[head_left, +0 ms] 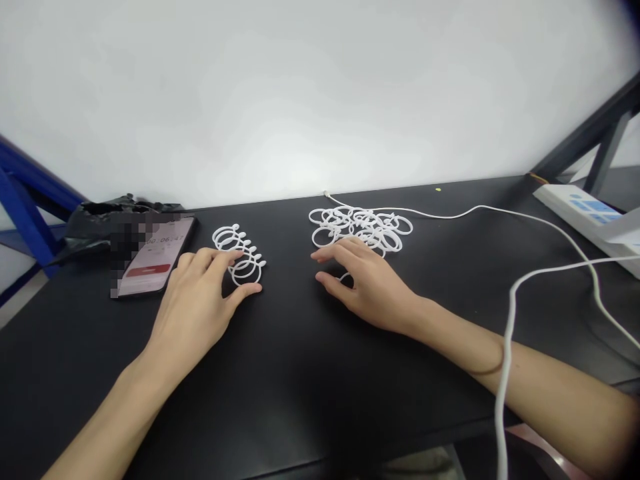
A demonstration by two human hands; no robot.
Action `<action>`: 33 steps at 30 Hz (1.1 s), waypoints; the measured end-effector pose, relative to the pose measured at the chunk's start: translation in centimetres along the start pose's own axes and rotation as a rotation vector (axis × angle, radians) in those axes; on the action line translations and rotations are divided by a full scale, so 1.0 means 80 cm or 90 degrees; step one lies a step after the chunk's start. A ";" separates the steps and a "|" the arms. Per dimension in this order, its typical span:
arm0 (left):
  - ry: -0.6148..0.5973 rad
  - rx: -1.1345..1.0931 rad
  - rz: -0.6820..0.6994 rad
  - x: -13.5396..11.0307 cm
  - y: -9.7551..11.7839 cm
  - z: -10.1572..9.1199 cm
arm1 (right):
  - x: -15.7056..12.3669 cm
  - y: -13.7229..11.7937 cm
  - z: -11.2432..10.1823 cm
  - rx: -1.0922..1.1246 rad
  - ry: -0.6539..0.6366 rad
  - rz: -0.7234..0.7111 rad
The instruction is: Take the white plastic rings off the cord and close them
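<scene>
White plastic rings with small tabs [246, 269] lie overlapped in a slanting row on the black table. My left hand [203, 297] is at the near left side of this row, thumb and fingers apart around its near end; whether it touches the rings I cannot tell. A loose heap of similar white rings [360, 223] lies to the right, near the wall. My right hand [357, 283] hovers at the near edge of the heap, thumb and fingers apart and nothing between them. It partly covers some of the rings.
A phone [155, 257] showing a timer lies at the left beside a crumpled black plastic bag [117, 217]. A thin white cable [470, 212] runs behind the heap. A thicker one [511, 327] crosses over my right forearm. A white box [583, 217] stands at the right.
</scene>
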State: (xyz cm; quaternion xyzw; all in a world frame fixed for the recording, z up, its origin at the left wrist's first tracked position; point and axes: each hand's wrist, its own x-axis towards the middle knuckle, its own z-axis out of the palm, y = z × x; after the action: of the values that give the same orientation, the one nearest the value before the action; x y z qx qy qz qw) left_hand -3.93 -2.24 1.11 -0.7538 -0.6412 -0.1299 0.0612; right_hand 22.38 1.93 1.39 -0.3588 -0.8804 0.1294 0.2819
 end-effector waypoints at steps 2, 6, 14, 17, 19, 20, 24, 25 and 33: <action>-0.001 0.002 0.001 0.000 -0.001 0.000 | 0.001 0.001 0.000 -0.015 -0.001 -0.007; 0.006 0.011 0.009 0.000 -0.002 0.001 | 0.002 0.005 -0.005 -0.077 0.008 -0.044; 0.066 0.027 0.025 -0.001 -0.008 0.009 | 0.007 0.016 -0.035 -0.193 -0.083 -0.088; 0.093 0.012 0.031 -0.001 -0.006 0.007 | 0.008 0.015 -0.040 -0.187 -0.133 -0.081; 0.115 -0.002 0.035 -0.001 0.001 0.005 | 0.006 0.013 -0.039 -0.181 -0.144 -0.078; 0.127 -0.011 0.040 -0.002 0.006 0.005 | 0.006 0.012 -0.037 -0.182 -0.147 -0.078; 0.142 -0.070 0.099 -0.008 0.034 0.003 | 0.004 0.010 -0.027 -0.163 -0.145 -0.077; 0.139 -0.089 0.120 -0.009 0.041 0.003 | 0.004 0.009 -0.025 -0.135 -0.131 -0.072; 0.096 -0.213 0.225 -0.019 0.067 0.003 | 0.005 -0.015 -0.004 0.216 0.055 0.046</action>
State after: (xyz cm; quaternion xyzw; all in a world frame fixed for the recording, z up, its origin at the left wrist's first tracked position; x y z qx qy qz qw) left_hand 1.14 -4.51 0.84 -0.8420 -0.4627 -0.2773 0.0046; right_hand 21.67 1.34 2.35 -0.3429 -0.8194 0.2711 0.3708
